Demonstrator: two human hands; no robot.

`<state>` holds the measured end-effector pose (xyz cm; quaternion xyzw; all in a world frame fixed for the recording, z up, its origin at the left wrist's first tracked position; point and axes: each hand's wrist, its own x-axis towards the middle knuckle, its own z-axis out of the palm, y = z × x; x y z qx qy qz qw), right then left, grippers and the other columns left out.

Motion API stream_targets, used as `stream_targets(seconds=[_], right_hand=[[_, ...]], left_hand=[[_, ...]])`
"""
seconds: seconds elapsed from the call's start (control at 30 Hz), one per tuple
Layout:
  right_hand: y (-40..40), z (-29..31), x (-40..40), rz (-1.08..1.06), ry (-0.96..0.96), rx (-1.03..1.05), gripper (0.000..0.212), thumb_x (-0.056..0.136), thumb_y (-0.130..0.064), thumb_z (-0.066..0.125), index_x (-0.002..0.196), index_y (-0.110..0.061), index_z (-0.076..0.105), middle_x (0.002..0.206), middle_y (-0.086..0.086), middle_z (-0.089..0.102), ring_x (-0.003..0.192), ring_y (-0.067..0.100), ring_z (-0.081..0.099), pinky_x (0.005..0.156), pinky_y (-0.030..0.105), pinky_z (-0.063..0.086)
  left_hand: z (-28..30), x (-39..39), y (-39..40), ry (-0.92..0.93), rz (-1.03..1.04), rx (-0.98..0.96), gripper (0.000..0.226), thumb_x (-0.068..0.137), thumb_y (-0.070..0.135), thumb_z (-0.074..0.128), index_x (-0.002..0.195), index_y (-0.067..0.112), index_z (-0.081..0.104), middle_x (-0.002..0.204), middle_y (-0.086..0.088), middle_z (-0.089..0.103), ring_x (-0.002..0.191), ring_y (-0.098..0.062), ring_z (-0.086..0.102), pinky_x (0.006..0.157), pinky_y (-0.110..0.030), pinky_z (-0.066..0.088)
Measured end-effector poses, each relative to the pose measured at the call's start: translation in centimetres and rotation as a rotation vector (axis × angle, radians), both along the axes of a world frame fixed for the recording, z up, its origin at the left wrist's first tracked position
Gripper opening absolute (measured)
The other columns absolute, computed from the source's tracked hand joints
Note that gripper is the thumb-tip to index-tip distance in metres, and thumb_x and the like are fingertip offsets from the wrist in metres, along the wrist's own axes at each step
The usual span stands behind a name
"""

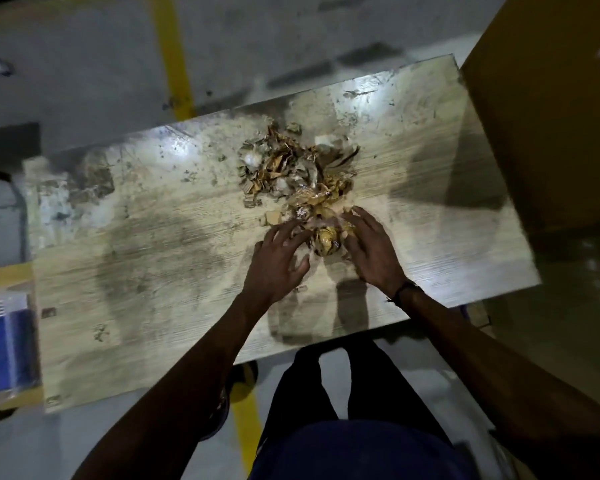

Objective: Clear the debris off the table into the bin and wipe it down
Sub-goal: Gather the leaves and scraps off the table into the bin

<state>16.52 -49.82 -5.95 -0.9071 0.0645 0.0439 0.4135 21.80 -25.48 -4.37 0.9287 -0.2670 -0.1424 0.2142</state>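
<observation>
Both hands sit at the near end of the debris pile (302,174), mid-surface on the dusty wooden surface (153,271). Left hand (278,261) and right hand (371,251) flank a yellowish crumpled clump (328,239), fingers spread and loosely bent, grip open, touching scraps. Blue notebook (11,351) lies on a stand just left of the surface.

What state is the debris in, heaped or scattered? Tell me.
Mostly heaped: the debris sits in one pile mid-table, with small crumbs scattered across the table. Both hands, left and right, flank its near end.
</observation>
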Motion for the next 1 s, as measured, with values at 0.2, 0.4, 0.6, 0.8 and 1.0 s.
stream_targets(seconds=[0.2,0.4,0.6,0.8,1.0], right_hand=[[1.6,-1.5,1.4,-0.116,0.034,0.013,0.055,0.109,-0.041,0.046,0.156,-0.014,0.048,0.166,0.010,0.041,0.157,0.025,0.032,0.127,0.036,0.028],[4.5,-3.2,0.7,-0.002,-0.042,0.046,0.046,0.109,-0.029,0.051,0.152,-0.011,0.054,0.161,0.011,0.047,0.154,0.028,0.037,0.126,0.050,0.033],[3.5,-1.7,-2.4,-0.188,-0.148,-0.005,0.044,0.111,-0.031,0.046,0.148,-0.009,0.057,0.158,0.011,0.051,0.152,0.031,0.041,0.122,0.053,0.036],[2.5,-4.8,-4.3,-0.532,-0.243,-0.073,0.047,0.111,-0.026,0.054,0.152,-0.004,0.051,0.161,0.015,0.046,0.154,0.031,0.038,0.123,0.055,0.034],[7.8,-5.7,-1.3,-0.511,-0.327,0.105,0.057,0.113,-0.034,0.045,0.159,0.000,0.039,0.166,0.018,0.038,0.158,0.032,0.031,0.124,0.059,0.033]], left_hand=[[-1.9,1.6,0.7,0.033,0.188,-0.144,0.065,0.100,0.050,0.059,0.159,0.028,0.041,0.171,-0.005,0.027,0.157,-0.034,0.026,0.118,-0.059,0.034],[-3.7,2.0,-0.4,0.047,0.060,-0.202,0.060,0.097,0.038,0.067,0.152,0.017,0.053,0.163,-0.012,0.042,0.149,-0.032,0.042,0.111,-0.056,0.045],[-2.2,-1.8,3.0,0.003,0.154,-0.248,0.053,0.101,0.032,0.066,0.151,0.025,0.050,0.166,-0.004,0.036,0.154,-0.028,0.035,0.115,-0.056,0.038],[-5.1,-4.3,3.9,0.000,0.357,-0.163,0.066,0.107,0.045,0.047,0.164,0.018,0.028,0.176,-0.003,0.016,0.163,-0.025,0.013,0.125,-0.058,0.021],[-6.5,-0.5,-0.4,-0.056,0.404,-0.305,0.066,0.110,0.047,0.045,0.167,0.020,0.025,0.176,-0.003,0.014,0.164,-0.020,0.010,0.130,-0.053,0.013]])
